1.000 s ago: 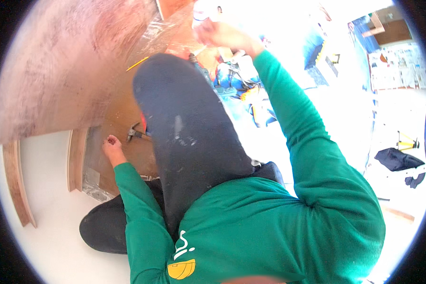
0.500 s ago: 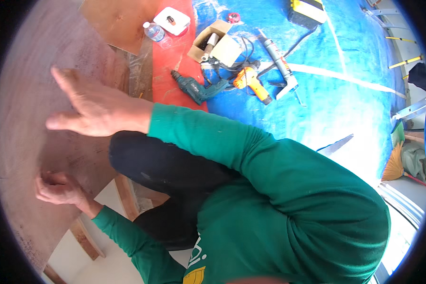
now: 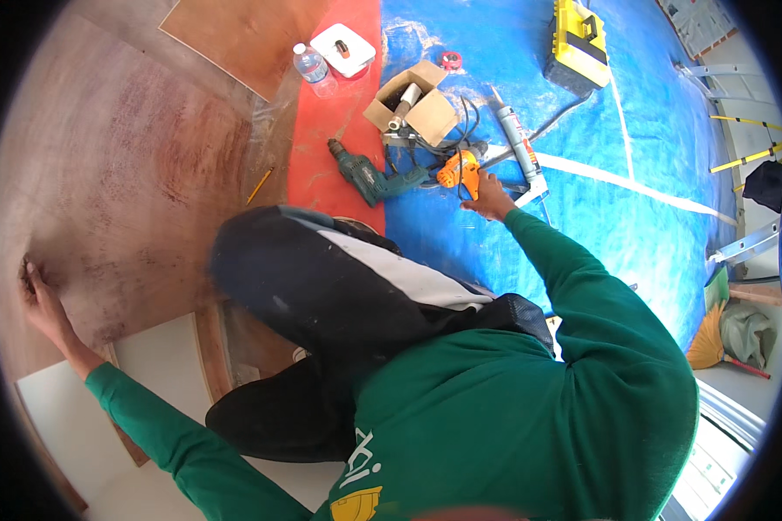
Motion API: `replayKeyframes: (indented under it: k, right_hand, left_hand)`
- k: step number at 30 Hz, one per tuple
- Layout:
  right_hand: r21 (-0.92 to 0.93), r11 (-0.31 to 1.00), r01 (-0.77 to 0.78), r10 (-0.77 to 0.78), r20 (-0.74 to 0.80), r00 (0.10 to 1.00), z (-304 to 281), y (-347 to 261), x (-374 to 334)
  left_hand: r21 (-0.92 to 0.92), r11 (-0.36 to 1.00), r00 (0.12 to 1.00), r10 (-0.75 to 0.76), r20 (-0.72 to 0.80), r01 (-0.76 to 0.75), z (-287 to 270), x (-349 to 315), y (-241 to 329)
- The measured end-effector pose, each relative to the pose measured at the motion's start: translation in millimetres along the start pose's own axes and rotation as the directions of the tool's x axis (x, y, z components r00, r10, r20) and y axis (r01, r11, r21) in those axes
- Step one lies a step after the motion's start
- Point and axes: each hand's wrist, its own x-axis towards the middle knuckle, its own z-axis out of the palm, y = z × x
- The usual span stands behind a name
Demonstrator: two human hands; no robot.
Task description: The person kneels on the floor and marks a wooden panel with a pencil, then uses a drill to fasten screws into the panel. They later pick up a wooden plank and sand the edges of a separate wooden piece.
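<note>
My right hand (image 3: 493, 198) is closed round the handle of an orange cordless drill (image 3: 457, 170), which lies on the blue sheet beside a caulking gun (image 3: 521, 148). Far to the left, my left hand (image 3: 47, 306) rests at a large brown plywood panel (image 3: 148, 174). Its fingers are curled in, and whatever they may hold is hidden. A green corded drill (image 3: 365, 176) lies between my knee and an open cardboard box (image 3: 434, 115) with a roll-shaped thing inside. On the panel near my knee is a yellow pencil (image 3: 260, 186).
A water bottle (image 3: 309, 62) and a white container (image 3: 349, 54) stand on the red strip (image 3: 321, 130). Further back are a red tape measure (image 3: 450, 60) and a yellow-black toolbox (image 3: 578, 48). A ladder (image 3: 745, 243) and a broom (image 3: 708, 339) are at the right.
My right hand has swung from above the panel across to the right and taken hold of the orange drill. My left hand has moved left and up along the panel.
</note>
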Motion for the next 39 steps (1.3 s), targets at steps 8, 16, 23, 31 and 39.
replayKeyframes:
  k: [8,16,23,31,39]
  right_hand:
    - [-0.194,0.970,0.144,-0.086,0.280,0.956,-50,23,57]
    - [-0.562,0.796,0.226,-0.462,-0.322,0.827,-127,92,21]
    - [0.435,0.796,0.422,-0.142,-0.543,0.828,-222,-76,23]
    - [0.665,0.335,0.667,-0.608,-0.389,0.693,-247,-411,-24]
    - [0.616,0.039,0.787,-0.916,-0.292,0.274,-139,-647,-90]
  left_hand:
    - [0.082,0.996,0.993,-0.033,0.115,0.024,-44,-2,-47]
    - [0.248,0.968,0.943,0.065,-0.326,0.020,-15,-110,-17]
    - [0.209,0.978,0.827,0.123,-0.549,-0.007,17,-151,6]
    - [0.200,0.980,0.745,0.117,-0.656,0.023,16,-174,-15]
    - [0.210,0.978,0.753,0.143,-0.642,-0.007,8,-187,-14]
